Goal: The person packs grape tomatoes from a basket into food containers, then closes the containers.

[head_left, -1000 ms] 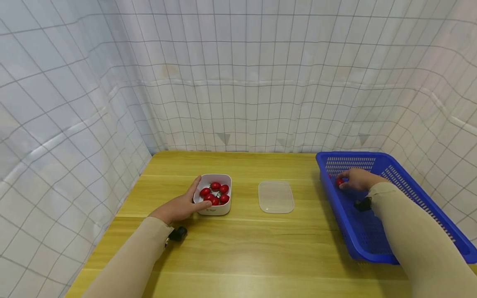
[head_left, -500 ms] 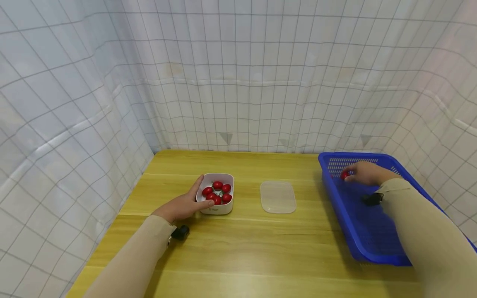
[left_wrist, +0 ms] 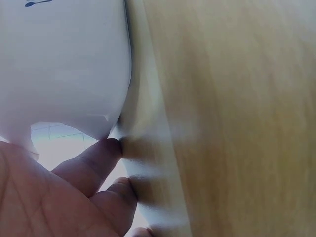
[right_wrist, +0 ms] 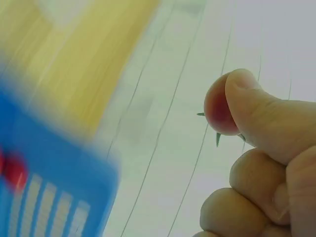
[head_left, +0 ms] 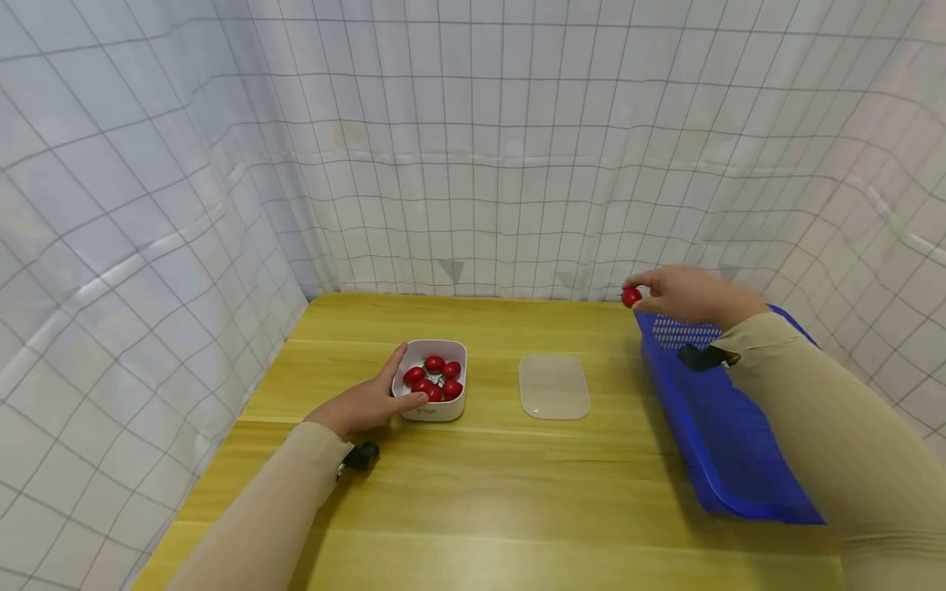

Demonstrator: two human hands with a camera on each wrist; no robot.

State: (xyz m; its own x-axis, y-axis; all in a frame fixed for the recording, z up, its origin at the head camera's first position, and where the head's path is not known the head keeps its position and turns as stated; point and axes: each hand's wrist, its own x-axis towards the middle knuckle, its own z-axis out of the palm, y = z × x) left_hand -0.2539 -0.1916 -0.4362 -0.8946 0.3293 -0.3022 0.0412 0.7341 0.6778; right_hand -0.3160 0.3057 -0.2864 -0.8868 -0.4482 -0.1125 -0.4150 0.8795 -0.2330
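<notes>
Head view: left hand (head_left: pixel 362 404) cups the near-left side of the white bowl (head_left: pixel 436 408) of tomatoes (head_left: pixel 436 379). Farther off, right hand (head_left: pixel 683 294) pinches one tomato (head_left: pixel 631 297) above the blue basket's (head_left: pixel 709 427) far corner.

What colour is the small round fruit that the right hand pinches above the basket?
Red. The small fruit, pinched by the right hand, shows best in the head view.
</notes>
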